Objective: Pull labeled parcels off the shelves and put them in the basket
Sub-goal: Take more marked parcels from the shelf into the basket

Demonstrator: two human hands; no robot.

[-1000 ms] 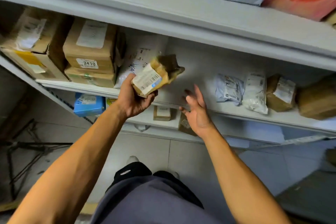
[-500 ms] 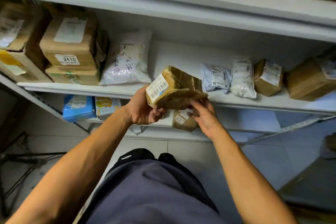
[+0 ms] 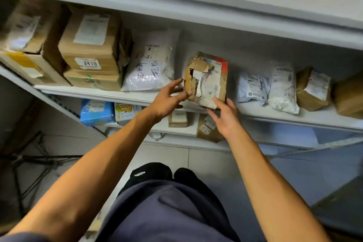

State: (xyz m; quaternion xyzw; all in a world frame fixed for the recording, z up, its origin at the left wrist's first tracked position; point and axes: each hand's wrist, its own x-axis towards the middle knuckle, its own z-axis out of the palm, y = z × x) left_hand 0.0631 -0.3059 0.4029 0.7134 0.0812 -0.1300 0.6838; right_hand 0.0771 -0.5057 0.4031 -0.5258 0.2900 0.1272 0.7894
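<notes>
On the middle shelf (image 3: 255,112) a torn brown parcel (image 3: 206,79) stands on end, long axis upright, directly between both hands. The left hand (image 3: 167,100) touches its left edge with straight fingers, the right hand (image 3: 225,117) its lower corner, neither gripping.

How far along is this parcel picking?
Nothing looks finished: no basket is in view. In hand: the torn brown parcel stands on the middle shelf, left hand and right hand touching its sides with open fingers. The white bag and others remain shelved.

Torn brown parcel (image 3: 206,79) on shelf (image 3: 255,111)
</notes>
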